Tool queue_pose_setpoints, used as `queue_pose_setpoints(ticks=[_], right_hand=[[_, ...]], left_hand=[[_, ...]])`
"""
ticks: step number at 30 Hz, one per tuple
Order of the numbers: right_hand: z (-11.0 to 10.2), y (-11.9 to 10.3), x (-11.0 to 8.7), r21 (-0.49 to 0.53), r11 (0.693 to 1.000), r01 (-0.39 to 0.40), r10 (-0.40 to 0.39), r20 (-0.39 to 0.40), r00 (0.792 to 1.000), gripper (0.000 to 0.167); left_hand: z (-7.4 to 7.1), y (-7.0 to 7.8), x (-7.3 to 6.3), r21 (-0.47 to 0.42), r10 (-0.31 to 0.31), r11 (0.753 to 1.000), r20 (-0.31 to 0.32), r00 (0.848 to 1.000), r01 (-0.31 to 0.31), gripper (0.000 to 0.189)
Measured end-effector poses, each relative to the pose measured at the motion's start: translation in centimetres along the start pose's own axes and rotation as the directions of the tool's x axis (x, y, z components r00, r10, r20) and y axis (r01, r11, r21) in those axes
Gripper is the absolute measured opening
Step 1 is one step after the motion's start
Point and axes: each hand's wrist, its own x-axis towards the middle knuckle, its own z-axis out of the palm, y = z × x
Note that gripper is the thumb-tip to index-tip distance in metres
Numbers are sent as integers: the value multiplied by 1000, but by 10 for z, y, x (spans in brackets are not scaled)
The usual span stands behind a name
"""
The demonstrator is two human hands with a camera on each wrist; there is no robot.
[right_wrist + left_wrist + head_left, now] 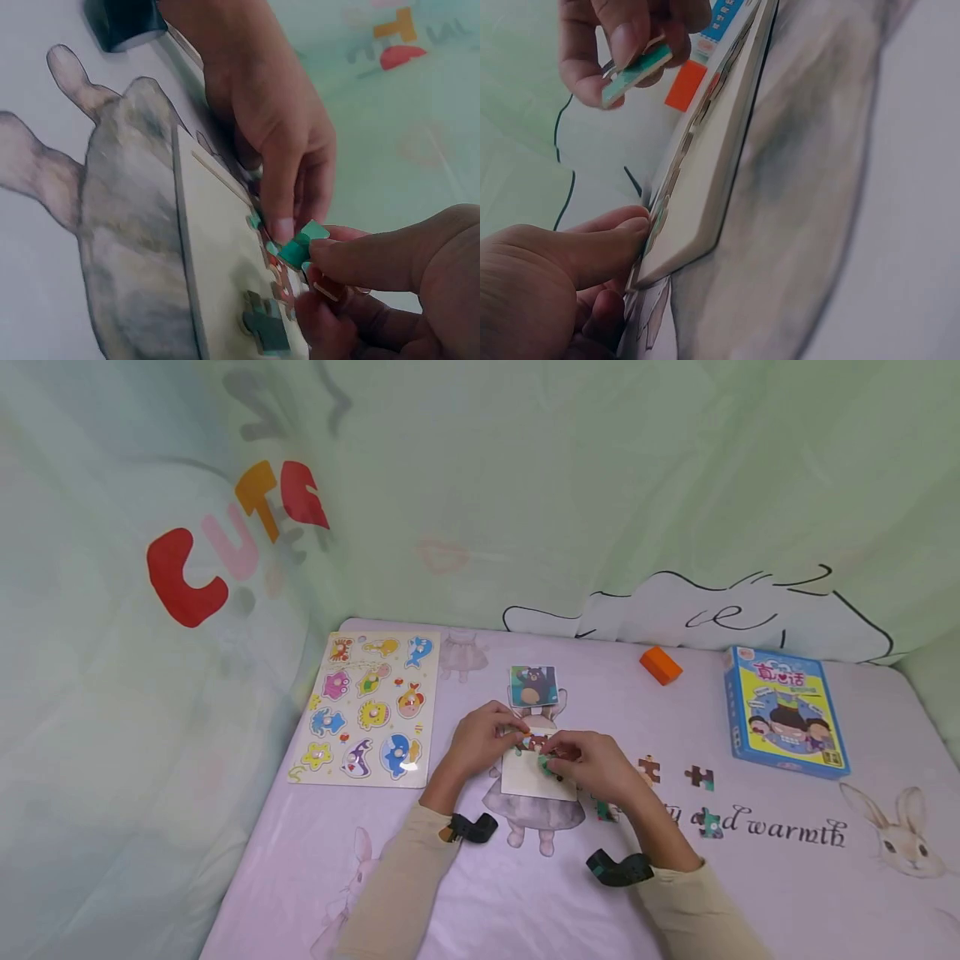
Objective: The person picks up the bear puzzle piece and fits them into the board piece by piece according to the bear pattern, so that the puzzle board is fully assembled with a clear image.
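Pinching a green puzzle piece (545, 765) between thumb and fingers of the right hand (597, 766), held it in a narrow grip above the cream puzzle tray (527, 782), near the centre of the head view. Gripped that tray's edge with the left hand (480, 742), using thumb and bent fingers, at the lower left of the left wrist view. Saw the green puzzle piece apart from the tray at the upper left there. Saw brown patterned pieces (536, 744) along the tray's far part and a dark green piece (266, 330) on it at the bottom of the right wrist view. Had a bear card (534, 687) on the table (615, 702), just above the tray in the head view. Saw loose puzzle pieces (699, 777) right of the tray, with one beside the right forearm (663, 828). Noted an orange block (661, 666) at the upper right, near a blue and yellow box (787, 712), and an animal board (390, 710) at the left. Wore beige sleeves (397, 889) and black wrist devices (619, 869) at the bottom.
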Motion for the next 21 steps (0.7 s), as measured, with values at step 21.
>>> queue_pose_setpoints(ticks=[21], right_hand=[[20, -7, 6, 65, 998, -11, 13, -23, 1000, 16]], left_hand=[[-2, 1, 0, -15, 0, 1000, 4, 1000, 0, 13]])
